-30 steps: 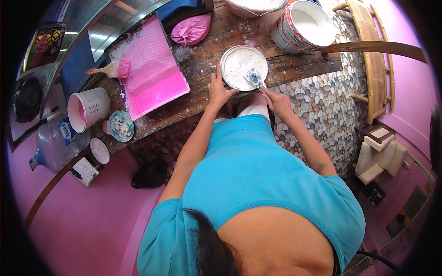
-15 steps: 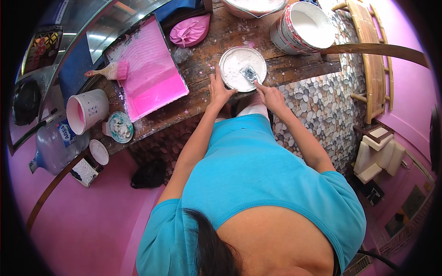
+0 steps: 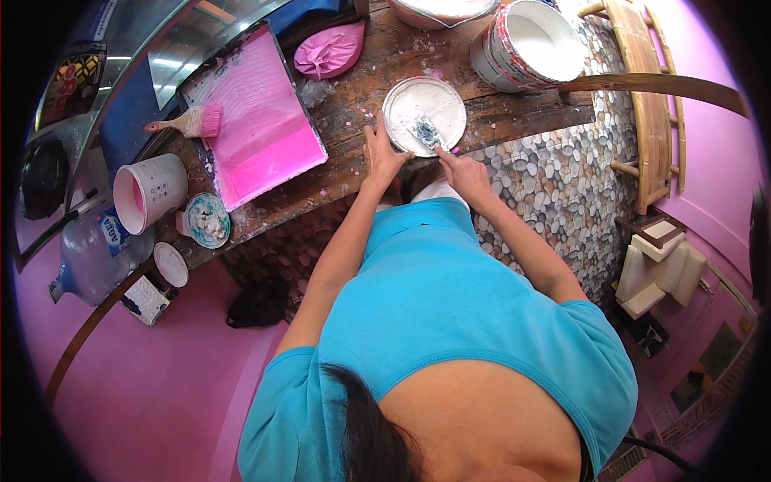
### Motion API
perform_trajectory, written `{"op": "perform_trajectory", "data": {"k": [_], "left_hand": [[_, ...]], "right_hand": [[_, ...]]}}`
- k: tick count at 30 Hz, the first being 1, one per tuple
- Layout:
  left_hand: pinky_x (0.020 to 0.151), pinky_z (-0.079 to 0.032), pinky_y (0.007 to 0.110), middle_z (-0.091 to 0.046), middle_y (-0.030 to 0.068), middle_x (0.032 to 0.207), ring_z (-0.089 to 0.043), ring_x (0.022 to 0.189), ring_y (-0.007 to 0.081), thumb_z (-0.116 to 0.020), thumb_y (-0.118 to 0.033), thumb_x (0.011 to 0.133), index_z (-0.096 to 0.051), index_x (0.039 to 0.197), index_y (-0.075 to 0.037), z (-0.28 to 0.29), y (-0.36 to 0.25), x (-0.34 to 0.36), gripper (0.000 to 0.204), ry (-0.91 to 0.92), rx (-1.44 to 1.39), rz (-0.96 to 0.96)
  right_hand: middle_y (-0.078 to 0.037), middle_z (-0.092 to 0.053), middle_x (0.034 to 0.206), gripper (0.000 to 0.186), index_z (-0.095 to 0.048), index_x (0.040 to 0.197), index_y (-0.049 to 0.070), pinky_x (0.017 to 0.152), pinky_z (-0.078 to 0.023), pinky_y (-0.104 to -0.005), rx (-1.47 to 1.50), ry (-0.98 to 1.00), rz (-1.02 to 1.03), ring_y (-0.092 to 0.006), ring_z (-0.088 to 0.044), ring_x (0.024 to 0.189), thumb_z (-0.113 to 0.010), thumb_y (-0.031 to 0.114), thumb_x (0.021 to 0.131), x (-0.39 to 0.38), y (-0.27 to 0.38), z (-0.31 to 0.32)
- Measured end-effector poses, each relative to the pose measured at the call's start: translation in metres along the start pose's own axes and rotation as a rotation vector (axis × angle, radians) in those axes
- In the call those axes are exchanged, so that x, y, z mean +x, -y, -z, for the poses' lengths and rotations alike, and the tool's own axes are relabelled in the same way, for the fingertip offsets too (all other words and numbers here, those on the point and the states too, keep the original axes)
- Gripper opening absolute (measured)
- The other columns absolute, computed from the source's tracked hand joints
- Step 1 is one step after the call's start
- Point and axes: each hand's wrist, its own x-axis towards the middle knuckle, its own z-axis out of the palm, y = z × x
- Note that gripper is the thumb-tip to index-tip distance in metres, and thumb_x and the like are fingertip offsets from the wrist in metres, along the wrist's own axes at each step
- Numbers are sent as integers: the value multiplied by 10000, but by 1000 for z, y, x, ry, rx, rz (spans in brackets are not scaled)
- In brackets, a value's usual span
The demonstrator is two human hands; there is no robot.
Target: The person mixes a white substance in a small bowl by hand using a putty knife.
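A round white tub (image 3: 401, 92) of thick white paste sits at the near edge of the wooden table. My left hand (image 3: 381, 153) grips its left side, fingers along the outer wall and thumb at the near rim. In my right hand (image 3: 467, 174) is a putty knife (image 3: 426, 130), held by its handle at the tub's near right rim. Its paste-smeared blade lies on the white paste inside. The handle is mostly hidden by my fingers.
Left on the table (image 3: 349, 132) are a pink paint tray (image 3: 269, 104), a paintbrush (image 3: 189, 123), a white bucket (image 3: 152, 189) and a small teal dish (image 3: 207, 221). A pink bag (image 3: 329, 51) lies behind. A large paint pail (image 3: 526, 48) and a basin (image 3: 442, 12) stand far right.
The putty knife's blade has shifted a little left and nearer to me across the paste, with my right hand following. My left hand stays on the tub.
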Motion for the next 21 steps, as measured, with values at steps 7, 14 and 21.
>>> {"op": "perform_trajectory", "data": {"k": [7,14,21], "left_hand": [[900,-454,486,-432,182,1160,-521,1061,403,-934,-165,439,-217,1450,-123,1,-4,2,1240,51,34,33],[896,-456,481,-432,185,1157,-521,1066,407,-929,-173,443,-215,1444,-141,2,-3,0,1229,33,38,53],[843,-475,488,-437,197,1111,-536,1012,418,-936,-188,438,-227,1450,-140,0,2,1,1237,13,40,-7]], "right_hand": [[-180,-642,703,381,-564,1298,242,602,-514,-476,7,-17,-4,-363,-650,671,-542,218,919,26,-5,-9],[-193,-642,732,341,-603,1254,231,627,-502,-493,100,-13,6,-382,-643,701,-548,225,917,16,-12,18],[-176,-636,693,364,-600,1258,247,563,-499,-470,79,-38,116,-358,-639,634,-593,236,895,12,15,21]]}}
